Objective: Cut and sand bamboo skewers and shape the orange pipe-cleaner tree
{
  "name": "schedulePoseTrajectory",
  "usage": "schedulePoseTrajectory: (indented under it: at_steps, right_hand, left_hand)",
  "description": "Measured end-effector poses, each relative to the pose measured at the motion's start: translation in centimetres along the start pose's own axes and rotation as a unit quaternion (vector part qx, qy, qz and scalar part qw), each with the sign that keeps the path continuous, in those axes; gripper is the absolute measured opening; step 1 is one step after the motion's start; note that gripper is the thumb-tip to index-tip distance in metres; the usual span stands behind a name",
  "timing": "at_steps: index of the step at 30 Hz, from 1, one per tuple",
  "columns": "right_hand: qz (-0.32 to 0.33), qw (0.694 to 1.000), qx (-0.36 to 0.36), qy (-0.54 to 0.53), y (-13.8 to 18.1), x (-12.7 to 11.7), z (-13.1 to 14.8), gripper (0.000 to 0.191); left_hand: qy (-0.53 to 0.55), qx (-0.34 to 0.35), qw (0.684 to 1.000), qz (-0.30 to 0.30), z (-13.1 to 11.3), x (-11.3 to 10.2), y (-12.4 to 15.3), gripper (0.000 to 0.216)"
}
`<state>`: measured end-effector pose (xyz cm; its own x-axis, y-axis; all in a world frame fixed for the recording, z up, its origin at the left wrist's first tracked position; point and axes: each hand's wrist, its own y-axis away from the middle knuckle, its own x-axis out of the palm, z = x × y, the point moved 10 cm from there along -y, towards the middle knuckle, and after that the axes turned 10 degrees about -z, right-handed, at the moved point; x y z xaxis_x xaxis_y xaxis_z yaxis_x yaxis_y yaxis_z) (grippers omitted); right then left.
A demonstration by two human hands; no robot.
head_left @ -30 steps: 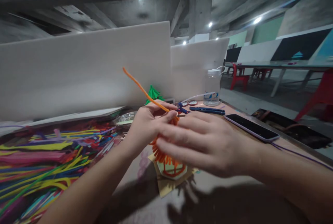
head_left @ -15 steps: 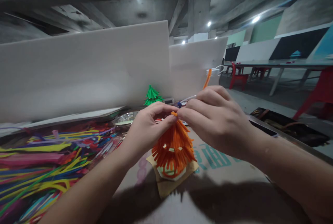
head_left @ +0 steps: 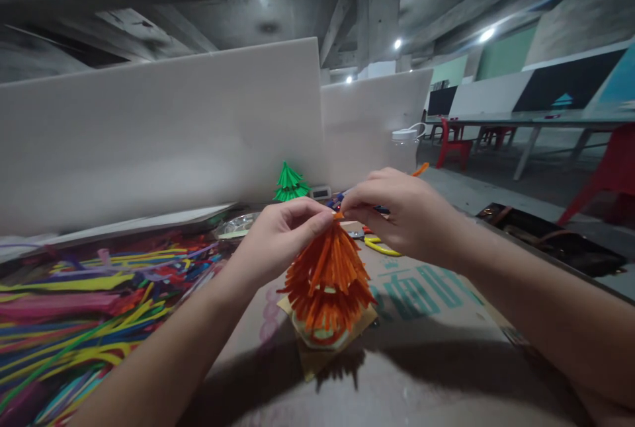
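Note:
An orange pipe-cleaner tree (head_left: 330, 278) with tiered, fringed layers stands upright in front of me, its pale base on a tan square (head_left: 310, 362). At its tip, the thumb and index finger of my left hand (head_left: 285, 238) pinch the orange stems. My right hand (head_left: 409, 215) is closed on an orange pipe cleaner (head_left: 421, 169) right beside the tip; its free end shows behind my knuckles, and the stretch inside the fingers is hidden. Beneath my right hand lie pliers with yellow handles (head_left: 381, 246), partly covered.
Heaps of coloured pipe cleaners (head_left: 74, 321) cover the left side. A small green tree (head_left: 290, 182), a clear dish (head_left: 235, 225) and a white-lidded bottle (head_left: 404, 149) stand toward a white partition (head_left: 163, 143). A black bag (head_left: 550, 242) lies at the right.
My right hand has rolled over and lowered slightly, so the pipe cleaner's free end dropped down and to the right. The yellow-handled pliers have come into sight. My left hand keeps its pinch.

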<state>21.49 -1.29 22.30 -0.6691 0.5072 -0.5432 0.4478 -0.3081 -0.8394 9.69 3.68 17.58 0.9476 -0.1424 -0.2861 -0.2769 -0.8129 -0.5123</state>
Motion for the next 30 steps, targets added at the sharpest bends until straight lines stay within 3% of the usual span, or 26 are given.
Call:
schedulePoseTrajectory:
  at_steps: [3, 6, 10, 15, 18, 24, 27, 30]
  right_hand:
    - [0.021, 0.988, 0.097, -0.121, 0.2, 1.2, -2.0, 0.012]
    - [0.052, 0.955, 0.189, -0.222, 0.8, 3.3, -3.5, 0.013]
    - [0.062, 0.925, 0.232, -0.294, 1.1, 4.8, -3.9, 0.016]
    - [0.054, 0.934, 0.213, -0.282, 1.1, 4.2, -3.3, 0.010]
    - [0.054, 0.943, 0.194, -0.267, 1.2, 3.8, -2.9, 0.011]
    - [0.021, 0.989, 0.078, -0.128, 0.4, 2.0, -1.7, 0.016]
    - [-0.010, 0.994, 0.051, -0.101, 0.2, 1.6, -1.5, 0.015]
    - [-0.027, 0.983, 0.096, -0.156, 0.3, 2.1, -2.3, 0.013]
  left_hand:
    - [-0.032, 0.049, 0.998, -0.011, -1.1, 0.0, 0.2, 0.027]
    - [-0.048, 0.078, 0.996, -0.016, -1.5, 0.1, 0.3, 0.025]
    - [-0.062, 0.091, 0.993, -0.038, -1.5, -0.3, 0.3, 0.026]
    - [-0.018, 0.027, 0.998, -0.046, -0.4, -0.7, 0.3, 0.025]
    - [-0.019, 0.042, 0.998, -0.037, -0.9, -0.6, 0.5, 0.024]
    - [-0.049, 0.021, 0.998, -0.040, -0.9, -0.6, 0.7, 0.020]
    - [-0.069, 0.042, 0.996, -0.041, -1.2, -0.4, 0.8, 0.017]
    - [-0.097, 0.097, 0.989, -0.049, -2.1, -0.4, 1.0, 0.013]
